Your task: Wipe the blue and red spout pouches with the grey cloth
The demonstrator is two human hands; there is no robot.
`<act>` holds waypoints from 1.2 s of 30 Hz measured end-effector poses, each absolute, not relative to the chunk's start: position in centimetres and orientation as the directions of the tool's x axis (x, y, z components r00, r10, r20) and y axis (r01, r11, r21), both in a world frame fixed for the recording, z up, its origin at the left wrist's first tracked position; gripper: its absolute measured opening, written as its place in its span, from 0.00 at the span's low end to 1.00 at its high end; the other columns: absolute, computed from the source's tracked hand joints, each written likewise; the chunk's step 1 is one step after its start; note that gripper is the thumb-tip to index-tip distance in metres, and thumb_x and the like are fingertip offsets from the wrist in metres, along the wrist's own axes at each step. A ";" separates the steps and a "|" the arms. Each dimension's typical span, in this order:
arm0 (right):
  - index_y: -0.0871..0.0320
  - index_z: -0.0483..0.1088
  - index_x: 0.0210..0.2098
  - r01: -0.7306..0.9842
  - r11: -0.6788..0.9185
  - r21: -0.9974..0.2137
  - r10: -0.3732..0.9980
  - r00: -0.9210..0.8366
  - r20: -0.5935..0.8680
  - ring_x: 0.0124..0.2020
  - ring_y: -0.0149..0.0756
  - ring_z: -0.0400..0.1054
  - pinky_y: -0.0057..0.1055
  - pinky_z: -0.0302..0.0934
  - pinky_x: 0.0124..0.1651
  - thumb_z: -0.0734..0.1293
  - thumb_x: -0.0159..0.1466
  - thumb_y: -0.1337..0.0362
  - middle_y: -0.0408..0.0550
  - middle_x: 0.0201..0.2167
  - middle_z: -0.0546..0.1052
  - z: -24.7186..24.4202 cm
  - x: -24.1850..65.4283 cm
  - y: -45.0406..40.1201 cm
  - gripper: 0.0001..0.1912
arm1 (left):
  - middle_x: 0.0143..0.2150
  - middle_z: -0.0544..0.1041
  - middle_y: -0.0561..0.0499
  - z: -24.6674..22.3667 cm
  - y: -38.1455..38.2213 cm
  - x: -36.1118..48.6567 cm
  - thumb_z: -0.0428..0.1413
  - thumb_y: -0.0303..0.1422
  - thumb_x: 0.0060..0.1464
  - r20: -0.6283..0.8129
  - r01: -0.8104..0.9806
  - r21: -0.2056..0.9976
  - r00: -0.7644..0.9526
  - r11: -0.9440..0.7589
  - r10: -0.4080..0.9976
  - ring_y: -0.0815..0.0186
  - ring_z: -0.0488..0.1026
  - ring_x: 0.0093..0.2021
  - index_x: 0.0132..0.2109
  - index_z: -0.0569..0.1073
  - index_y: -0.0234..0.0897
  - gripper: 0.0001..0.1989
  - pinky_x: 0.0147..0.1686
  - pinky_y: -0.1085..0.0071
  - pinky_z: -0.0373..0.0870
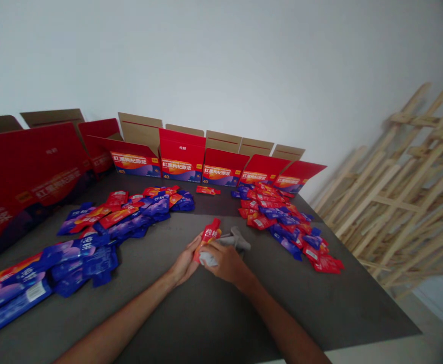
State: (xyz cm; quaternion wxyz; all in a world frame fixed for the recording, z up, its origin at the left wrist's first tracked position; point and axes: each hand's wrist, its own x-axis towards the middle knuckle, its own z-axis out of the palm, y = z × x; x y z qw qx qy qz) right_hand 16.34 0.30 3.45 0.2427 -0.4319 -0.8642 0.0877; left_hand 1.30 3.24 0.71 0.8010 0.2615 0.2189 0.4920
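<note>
My left hand (185,260) is closed around the lower part of a red spouted pouch (210,230), whose narrow neck points away from me. Over the pouch's front, my right hand (227,260) pinches a grey-white cloth (208,259) against it. More of the grey cloth (237,239) trails out beyond the right knuckles onto the table. Both hands are just above the dark grey table (191,308). My fingers hide the pouch's lower end.
Heaps of red and blue pouches lie to the left (130,217) and right (274,212). A lone red pouch (208,190) is near the back. Open red cartons (183,159) line the back and left edges. Wooden frames (403,187) lean against the wall at right.
</note>
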 end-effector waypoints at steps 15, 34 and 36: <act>0.54 0.71 0.49 0.825 0.375 -0.424 0.864 -0.145 0.483 0.43 0.38 0.73 0.31 0.65 0.46 0.65 0.66 0.66 0.49 0.43 0.78 3.7 18.3 1.8 0.12 | 0.49 0.80 0.44 0.3 3.2 1.3 0.57 0.32 0.60 -0.105 -0.640 0.657 0.446 0.399 0.889 0.61 0.77 0.49 0.53 0.75 0.35 0.15 0.55 0.66 0.68; 0.56 0.79 0.33 0.589 0.248 -0.769 0.955 -0.283 0.091 0.35 0.37 0.73 0.27 0.62 0.38 0.67 0.63 0.51 0.43 0.33 0.81 2.4 19.3 2.9 0.15 | 0.53 0.78 0.43 0.9 3.5 1.0 0.64 0.36 0.52 -0.105 -0.505 0.825 0.301 0.252 0.948 0.58 0.77 0.49 0.62 0.69 0.36 0.30 0.49 0.67 0.72; 0.57 0.78 0.32 0.522 0.218 -0.825 0.963 -0.250 0.096 0.34 0.37 0.72 0.27 0.62 0.36 0.68 0.61 0.51 0.43 0.30 0.80 2.5 19.7 3.1 0.15 | 0.52 0.79 0.43 1.0 3.5 1.0 0.63 0.36 0.54 -0.103 -0.509 0.820 0.318 0.261 0.943 0.61 0.77 0.47 0.61 0.69 0.36 0.29 0.47 0.68 0.72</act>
